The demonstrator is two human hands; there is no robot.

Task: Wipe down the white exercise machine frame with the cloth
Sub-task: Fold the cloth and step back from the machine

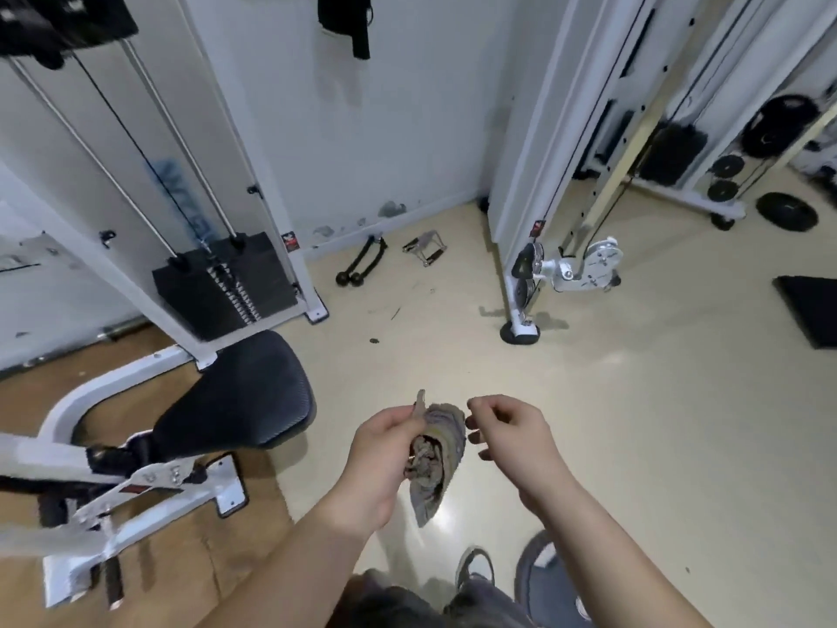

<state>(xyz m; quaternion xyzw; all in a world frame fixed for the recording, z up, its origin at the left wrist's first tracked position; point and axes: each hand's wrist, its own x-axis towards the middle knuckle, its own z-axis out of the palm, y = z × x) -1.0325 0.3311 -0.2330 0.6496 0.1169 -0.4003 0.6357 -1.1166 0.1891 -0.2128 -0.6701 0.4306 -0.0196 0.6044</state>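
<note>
My left hand (385, 460) grips a crumpled grey cloth (435, 460), which hangs down from my fingers over the floor. My right hand (512, 441) hovers just right of the cloth with fingers curled, holding nothing that I can see. The white exercise machine frame (68, 410) with its black padded seat (240, 401) stands to my left, about an arm's length from the cloth. Its white upright and black weight stack (222, 283) rise behind the seat. A second white cable frame (521, 210) stands ahead on the right.
Black cable handles (362, 265) and a metal grip (425, 249) lie on the beige floor by the wall. Weight plates (786, 210) rest at far right, beside a black mat (810, 310). My shoes (475, 568) are below.
</note>
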